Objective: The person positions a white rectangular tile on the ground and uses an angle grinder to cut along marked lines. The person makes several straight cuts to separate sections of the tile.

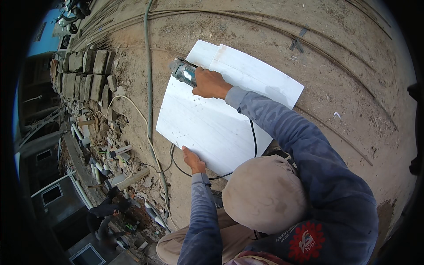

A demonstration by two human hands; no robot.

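Neither of my hands is in view. Below me crouches a co-worker in a beige cap [265, 194] and a dark blue long-sleeved top. The co-worker's right hand [211, 83] grips a teal power tool [184, 73], which looks like an angle grinder, over the far left part of a large white slab [198, 128]. With the left hand [193, 160] the co-worker touches the slab's near left edge. A second white piece [258, 73] lies along its far right side. Whether the tool's disc meets the slab cannot be made out.
A black cord [255, 137] crosses the slab near the co-worker's arm. To the left, a green hose [149, 88] and a pale cable [141, 115] run over dirt. Stacked blocks [90, 73], rubble and pipes line that side, with another person [106, 214]. Long rods [282, 31] lie beyond.
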